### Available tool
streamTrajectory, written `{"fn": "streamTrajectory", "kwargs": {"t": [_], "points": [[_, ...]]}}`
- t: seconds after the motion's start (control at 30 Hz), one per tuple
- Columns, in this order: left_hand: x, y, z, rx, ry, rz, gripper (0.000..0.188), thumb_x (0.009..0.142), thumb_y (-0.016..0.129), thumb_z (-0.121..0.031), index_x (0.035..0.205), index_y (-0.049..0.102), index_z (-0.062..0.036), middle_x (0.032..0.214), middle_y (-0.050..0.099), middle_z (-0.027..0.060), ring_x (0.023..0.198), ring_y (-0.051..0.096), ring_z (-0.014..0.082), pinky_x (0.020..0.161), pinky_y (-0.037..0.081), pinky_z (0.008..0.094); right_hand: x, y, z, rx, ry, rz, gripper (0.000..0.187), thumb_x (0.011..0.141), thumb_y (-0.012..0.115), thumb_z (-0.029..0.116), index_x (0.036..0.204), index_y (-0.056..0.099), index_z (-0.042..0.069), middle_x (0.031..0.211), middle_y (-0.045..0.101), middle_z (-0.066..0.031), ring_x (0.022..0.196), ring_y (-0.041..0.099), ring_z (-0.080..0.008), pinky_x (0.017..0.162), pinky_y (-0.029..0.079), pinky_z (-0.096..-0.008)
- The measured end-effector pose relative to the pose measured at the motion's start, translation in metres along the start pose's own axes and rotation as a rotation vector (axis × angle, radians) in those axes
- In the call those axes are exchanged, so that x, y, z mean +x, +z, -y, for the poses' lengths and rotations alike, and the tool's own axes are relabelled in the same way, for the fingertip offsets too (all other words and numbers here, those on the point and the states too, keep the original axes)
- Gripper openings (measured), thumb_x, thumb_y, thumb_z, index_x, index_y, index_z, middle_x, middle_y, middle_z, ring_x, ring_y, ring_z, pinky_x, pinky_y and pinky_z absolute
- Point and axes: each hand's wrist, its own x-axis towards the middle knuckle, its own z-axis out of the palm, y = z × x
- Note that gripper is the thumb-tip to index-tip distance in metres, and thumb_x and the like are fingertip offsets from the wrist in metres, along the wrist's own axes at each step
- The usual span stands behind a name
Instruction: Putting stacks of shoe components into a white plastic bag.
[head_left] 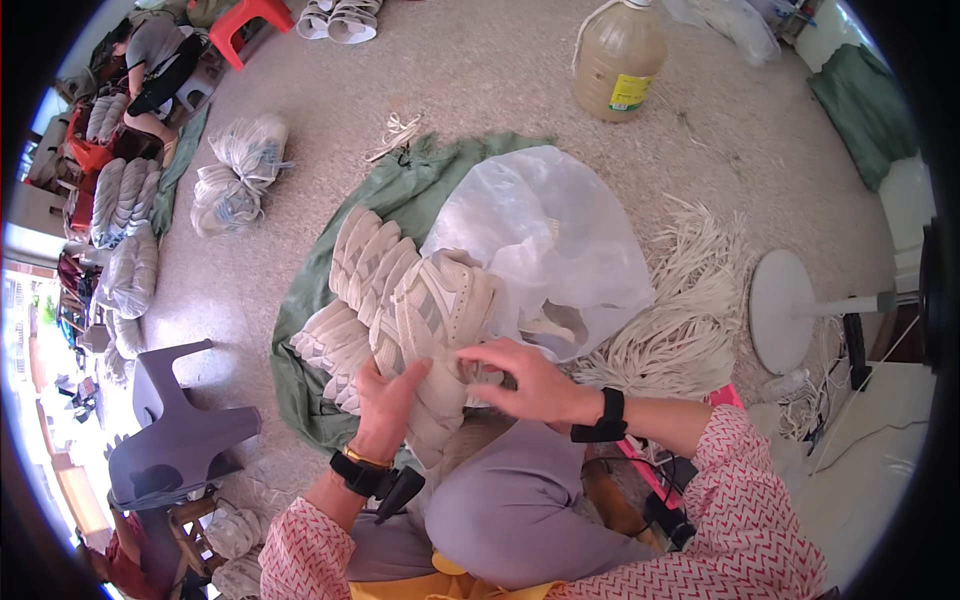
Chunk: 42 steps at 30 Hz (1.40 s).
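In front of my lap a white and grey shoe upper (433, 300) with lace holes lies on a bundle of nested shoe uppers (365, 255). My left hand (385, 405) grips the near end of the pale uppers, thumb on top. Beside it, my right hand (525, 380) is curled at the same upper's edge, its fingers bent and partly smeared; whatever is between them is hidden. Under the bundle spreads a green cloth sack (300, 300). A translucent white plastic bag (545, 225) lies just beyond, with part of a pale piece showing at its opening.
A heap of white laces (680, 310) lies right of the bag, by a round white stand base (782, 310). Farther off stands a large jug (620, 60). A tied bundle (240, 175) and a grey plastic stool (180, 420) are at left; another person (155, 65) sits far left.
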Motion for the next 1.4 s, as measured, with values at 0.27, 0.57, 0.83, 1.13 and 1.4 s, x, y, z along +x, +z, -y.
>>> {"fn": "streamTrajectory", "kwargs": {"t": [0.27,0.57,0.83,1.13,1.4], "points": [[-0.01,-0.009,-0.006,0.126,0.088,0.004,0.041,0.083,0.073,-0.001,0.122,0.063,0.0077,0.112,0.071,0.0131,0.095,0.07,0.0188,0.084,0.056,0.032,0.001,-0.063,-0.15,-0.557,0.355,-0.133,0.026,0.085,0.063,0.012,0.108,0.069,0.0,0.098,0.069,-0.0245,0.092,0.066,-0.0432,0.082,0.054,-0.0483],[-0.043,0.002,-0.038,0.341,0.247,0.016,0.048,0.076,0.078,-0.006,0.119,0.064,0.008,0.103,0.075,0.0144,0.091,0.071,0.017,0.082,0.056,0.0323,0.143,-0.101,-0.13,-0.532,0.047,0.033,0.031,0.085,0.063,0.019,0.112,0.068,0.006,0.105,0.069,-0.0241,0.099,0.063,-0.0458,0.084,0.053,-0.0455],[-0.019,0.013,-0.016,0.543,0.313,-0.008,0.049,0.073,0.077,-0.01,0.117,0.065,0.0075,0.099,0.075,0.0179,0.091,0.074,0.0244,0.084,0.055,0.0361,0.169,-0.094,-0.116,-0.376,0.31,0.125,0.041,0.088,0.066,0.03,0.12,0.068,0.003,0.116,0.071,-0.0205,0.109,0.066,-0.0336,0.093,0.049,-0.0383],[0.006,-0.017,-0.002,0.539,0.27,-0.181,0.048,0.073,0.077,-0.012,0.116,0.066,0.007,0.101,0.075,0.0193,0.092,0.074,0.0271,0.086,0.055,0.0371,0.053,-0.079,-0.151,-0.53,0.187,-0.121,0.063,0.075,0.077,0.033,0.12,0.061,-0.008,0.104,0.07,-0.0283,0.097,0.067,-0.0453,0.087,0.054,-0.0461],[0.004,-0.003,-0.006,0.491,0.25,-0.113,0.047,0.073,0.076,-0.01,0.116,0.067,0.0064,0.102,0.075,0.0182,0.093,0.073,0.0238,0.087,0.055,0.0352,0.021,-0.049,-0.168,-0.579,0.373,0.164,0.086,0.074,0.073,0.032,0.141,0.039,-0.009,0.107,0.065,-0.0337,0.102,0.065,-0.046,0.089,0.054,-0.0462]]}}
